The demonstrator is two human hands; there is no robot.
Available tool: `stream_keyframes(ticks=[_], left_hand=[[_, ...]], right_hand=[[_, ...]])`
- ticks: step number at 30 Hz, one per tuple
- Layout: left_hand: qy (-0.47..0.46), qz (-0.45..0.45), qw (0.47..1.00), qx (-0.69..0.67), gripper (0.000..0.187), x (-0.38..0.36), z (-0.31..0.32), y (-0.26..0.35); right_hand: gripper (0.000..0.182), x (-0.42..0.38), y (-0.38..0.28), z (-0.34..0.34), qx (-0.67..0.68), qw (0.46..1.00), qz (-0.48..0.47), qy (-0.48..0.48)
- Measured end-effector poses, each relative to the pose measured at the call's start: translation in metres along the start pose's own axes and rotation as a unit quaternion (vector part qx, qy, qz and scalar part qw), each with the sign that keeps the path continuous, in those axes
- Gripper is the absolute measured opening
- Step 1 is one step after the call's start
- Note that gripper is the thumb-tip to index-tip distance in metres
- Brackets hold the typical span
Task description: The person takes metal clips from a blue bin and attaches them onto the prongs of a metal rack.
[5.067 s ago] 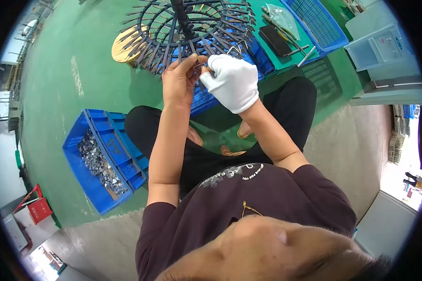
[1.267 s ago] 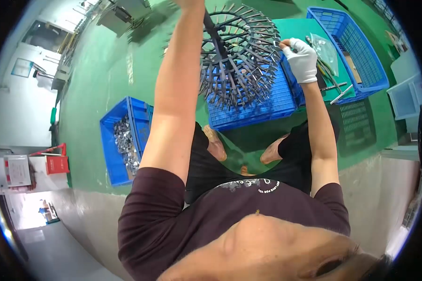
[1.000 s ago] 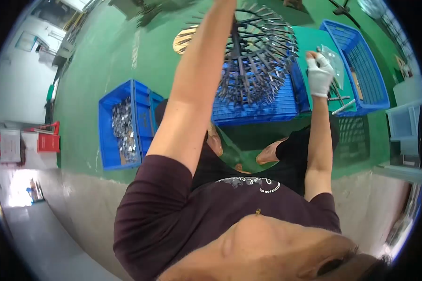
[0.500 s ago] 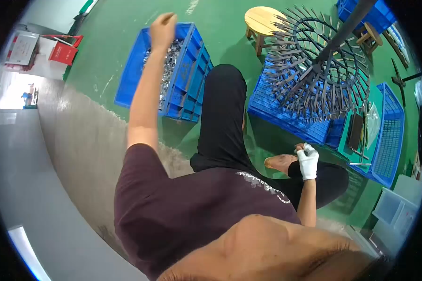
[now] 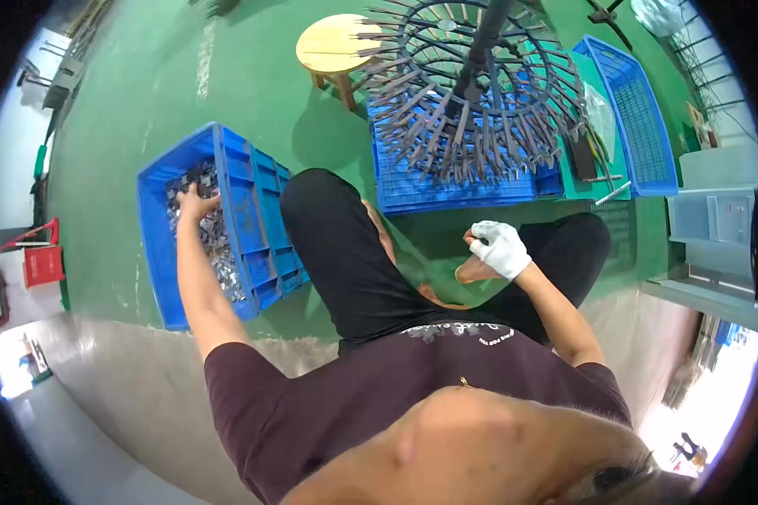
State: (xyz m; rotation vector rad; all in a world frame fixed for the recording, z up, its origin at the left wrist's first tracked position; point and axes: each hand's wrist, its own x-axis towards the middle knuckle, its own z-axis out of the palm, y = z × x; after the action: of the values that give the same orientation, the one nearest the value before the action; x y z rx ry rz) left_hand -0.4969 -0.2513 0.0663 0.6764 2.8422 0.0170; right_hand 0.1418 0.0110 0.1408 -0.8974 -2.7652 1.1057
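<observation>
My bare left hand [image 5: 198, 204] reaches into a blue crate [image 5: 157, 244], its fingers spread over small metal pieces [image 5: 225, 263]. No piece is clearly held between those fingers. In a white glove with bare fingertips, my right hand [image 5: 499, 250] hovers above the gap between my legs. Its fingers are curled toward the thumb, and whatever they may hold is too small to tell. Beyond it stands a round black rack [image 5: 472, 109] with many dark, narrow pieces pointing outward around its rings.
Blue crates [image 5: 455, 195] stand under the rack. A round wooden stool [image 5: 335, 44] is behind the metal-filled crate. On the right are a tilted blue basket [image 5: 636, 118], a plastic bag [image 5: 596, 114] and a clear container [image 5: 716, 217]. A red box [image 5: 43, 266] lies far left.
My left hand has come down into the crate among the metal pieces, and its fingers have spread. My gloved right hand remains curled near my legs. The camera view has turned.
</observation>
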Motion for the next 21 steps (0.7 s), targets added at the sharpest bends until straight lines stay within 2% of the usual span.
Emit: stream_keyframes(ticks=[1, 3, 4, 5, 7, 10, 13, 14, 17, 19, 21], left_hand=[[-0.011, -0.003, 1.000, -0.026, 0.097, -0.018, -0.016, 0.010], [-0.205, -0.055, 0.965, -0.152, 0.084, -0.047, -0.054, 0.029], [-0.103, 0.093, 0.986, -0.089, 0.074, -0.015, 0.004, -0.035], [-0.150, 0.066, 0.984, -0.074, 0.068, -0.034, -0.006, -0.026], [-0.099, 0.060, 0.993, -0.033, 0.061, -0.047, 0.008, -0.037], [0.095, 0.157, 0.978, -0.102, 0.056, -0.049, 0.042, -0.054], [0.058, 0.024, 0.994, -0.092, 0.053, -0.077, 0.023, -0.017], [0.046, 0.037, 0.992, -0.112, 0.052, -0.075, 0.027, -0.024], [0.055, 0.069, 0.992, -0.086, 0.047, -0.086, 0.020, -0.039], [0.113, 0.136, 0.974, -0.143, 0.043, -0.093, 0.020, -0.060], [0.155, 0.048, 0.957, -0.241, 0.039, -0.105, 0.012, -0.065]], right_hand=[[0.020, -0.001, 0.003, 0.002, 0.012, 1.000, -0.001, -0.003], [0.019, -0.004, -0.001, 0.000, 0.007, 1.000, 0.001, -0.011], [0.019, -0.010, -0.003, 0.003, 0.003, 1.000, -0.001, -0.012], [0.019, -0.012, 0.001, 0.005, 0.015, 1.000, 0.006, -0.007], [0.018, -0.017, 0.011, 0.015, 0.038, 0.999, 0.018, 0.002], [0.016, -0.016, 0.016, 0.026, 0.045, 0.999, 0.023, -0.007], [0.015, -0.007, 0.005, 0.026, 0.004, 1.000, -0.020, -0.016], [0.016, -0.006, 0.004, 0.027, -0.001, 0.999, -0.044, 0.001], [0.016, -0.007, -0.003, 0.025, 0.002, 0.999, -0.034, 0.009], [0.016, -0.012, 0.001, 0.032, -0.007, 0.999, -0.033, 0.000], [0.016, -0.015, 0.000, 0.031, -0.009, 0.999, -0.033, -0.007]])
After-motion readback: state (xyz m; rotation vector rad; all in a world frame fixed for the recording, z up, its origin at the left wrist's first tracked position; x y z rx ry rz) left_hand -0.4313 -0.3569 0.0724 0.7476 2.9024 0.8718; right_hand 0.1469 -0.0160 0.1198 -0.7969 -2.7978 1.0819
